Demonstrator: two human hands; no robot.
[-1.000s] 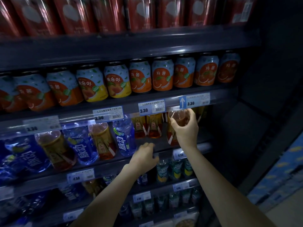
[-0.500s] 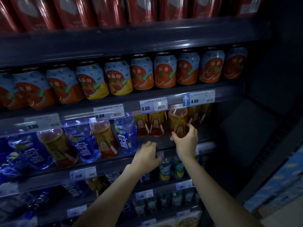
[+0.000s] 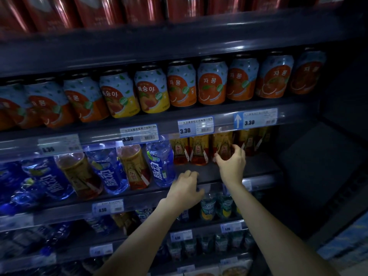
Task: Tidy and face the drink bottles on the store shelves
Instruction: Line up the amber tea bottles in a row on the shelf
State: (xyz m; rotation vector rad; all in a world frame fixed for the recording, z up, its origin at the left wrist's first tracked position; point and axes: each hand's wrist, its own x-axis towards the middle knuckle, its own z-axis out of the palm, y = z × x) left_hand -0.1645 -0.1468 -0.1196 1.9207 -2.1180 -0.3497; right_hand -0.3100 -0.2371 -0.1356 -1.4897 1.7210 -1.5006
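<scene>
Right hand [image 3: 232,163] has its fingers and thumb wrapped round the lower part of an amber bottle [image 3: 222,143], which stands upright toward the back of the shelf [image 3: 258,168], just right of two matching bottles [image 3: 199,152] and under the price tags [image 3: 195,127]. Left hand [image 3: 186,189] is lower and nearer, fingers curled over the front edge of that same shelf. Further left, blue bottles [image 3: 161,162] and more amber ones sit up front, leaning a bit. One shelf up is a row of fruit cans [image 3: 212,82], with red cans [image 3: 99,10] above that. Pretty dark overall.
</scene>
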